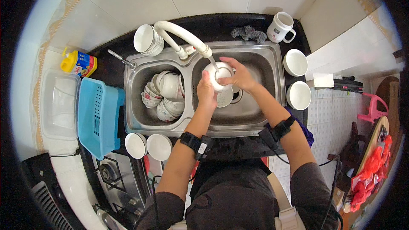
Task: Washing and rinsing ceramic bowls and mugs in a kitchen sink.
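Over the right basin of a steel double sink, I hold a white bowl bottom side up. My left hand grips it from the left and below. My right hand grips its right side, with the thumb on the base. Water runs from the white curved faucet onto the bowl's foot. Below it, another white bowl lies in the basin beside the drain, partly hidden by the held one. In the left basin rest several flower-patterned bowls, tilted and nested together.
Stacked white bowls stand behind the left basin. Two bowls sit at the right and two at the front left. A white mug, grey scrubber, blue plastic basket, yellow pump bottle and gas stove surround the sink.
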The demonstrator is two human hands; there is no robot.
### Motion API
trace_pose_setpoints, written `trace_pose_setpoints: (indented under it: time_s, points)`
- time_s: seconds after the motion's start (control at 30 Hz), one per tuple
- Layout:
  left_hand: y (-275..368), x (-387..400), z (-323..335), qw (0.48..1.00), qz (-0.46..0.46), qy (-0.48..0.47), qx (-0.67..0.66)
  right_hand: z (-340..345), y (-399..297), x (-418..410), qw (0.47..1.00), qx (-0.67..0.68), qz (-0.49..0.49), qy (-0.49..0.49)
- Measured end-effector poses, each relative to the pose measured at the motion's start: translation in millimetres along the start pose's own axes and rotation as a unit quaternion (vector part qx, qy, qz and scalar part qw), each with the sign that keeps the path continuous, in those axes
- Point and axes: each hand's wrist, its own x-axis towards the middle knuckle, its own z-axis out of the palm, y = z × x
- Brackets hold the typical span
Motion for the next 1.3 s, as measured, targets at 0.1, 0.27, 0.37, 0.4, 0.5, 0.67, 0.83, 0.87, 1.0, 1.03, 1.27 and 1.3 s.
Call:
trace_pose_setpoints:
  time_s: [0.1,0.27,0.37,0.4,0.5,0.67,0.83,0.87,1.0,1.03,1.27,1.3]
  points:
    - [4,2,-1,0.999,-0.013,-0.017,-0.045,-12,-5,-1,0.998,-0.022,-0.008,-0.054]
    - [2,5,-1,0.999,-0.041,0.004,-0.021,-8,-14,-5,0.997,-0.009,0.012,-0.073]
    - [1,7,2,0.998,-0.054,-0.007,-0.016,-2,5,0,0.997,-0.01,-0.059,-0.05]
    - [2,6,2,0.997,-0.068,-0.01,-0.028,-1,9,0,0.996,-0.064,-0.068,-0.011]
    - [4,3,3,0.993,-0.105,0.032,-0.047,7,14,-11,0.976,-0.166,-0.133,0.047]
    - [-13,4,5,0.986,-0.093,0.114,-0.085,11,16,0,0.965,-0.196,-0.14,0.103]
    - [-20,-1,20,0.981,-0.086,0.176,0.007,26,-3,8,0.93,-0.312,0.117,0.153]
    - [-16,0,17,0.977,-0.093,0.191,-0.004,28,2,3,0.932,-0.319,0.082,0.15]
    - [-15,-1,9,0.973,-0.096,0.197,-0.077,48,24,-26,0.872,-0.417,-0.165,0.199]
    - [-14,4,15,0.968,-0.109,0.22,-0.049,41,32,-16,0.87,-0.418,-0.168,0.201]
    - [-20,6,5,0.982,-0.064,0.172,-0.043,26,47,8,0.984,-0.128,-0.021,0.122]
    - [-17,4,4,0.983,-0.062,0.17,-0.035,30,47,1,0.942,-0.23,-0.169,0.179]
